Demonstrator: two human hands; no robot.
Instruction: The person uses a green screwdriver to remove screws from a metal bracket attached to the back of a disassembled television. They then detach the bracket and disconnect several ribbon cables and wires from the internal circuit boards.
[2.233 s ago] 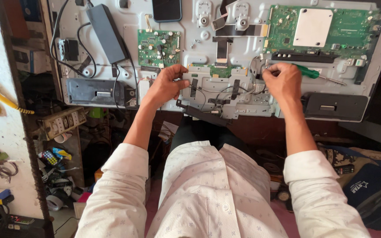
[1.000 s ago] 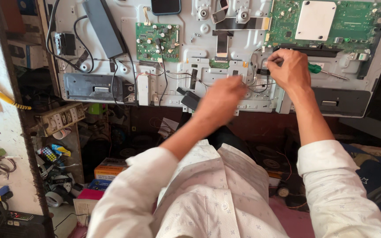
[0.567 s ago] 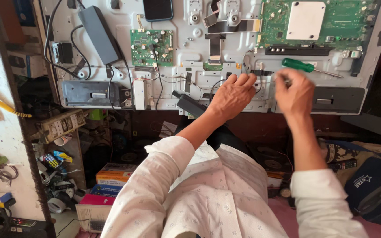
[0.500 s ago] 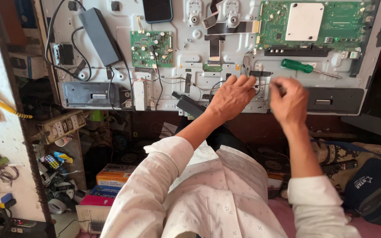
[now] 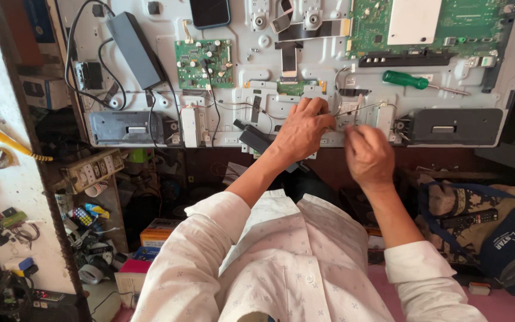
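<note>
My left hand [image 5: 302, 128] lies on the lower middle of an opened flat-screen back panel [image 5: 251, 95], fingers bent onto thin grey wires [image 5: 362, 108]. Just to its right, my right hand [image 5: 368, 155] pinches its fingertips at the same wires near a white bracket [image 5: 384, 119]; what sits in the pinch is hidden. A green-handled screwdriver [image 5: 406, 79] lies loose on the panel above my right hand. Farther up are a large green main board [image 5: 371, 27] and a small green circuit board [image 5: 204, 56].
A black power brick [image 5: 135, 50] with cables lies on the panel's left. Two dark speaker boxes [image 5: 127, 126] [image 5: 454, 124] sit along its lower edge. A power strip [image 5: 93, 170] and clutter fill the left floor. A dark bag [image 5: 496, 238] with a remote lies right.
My right hand put the screwdriver down on the panel and dropped to the lower edge. My left hand crossed from the left side to the middle wires.
</note>
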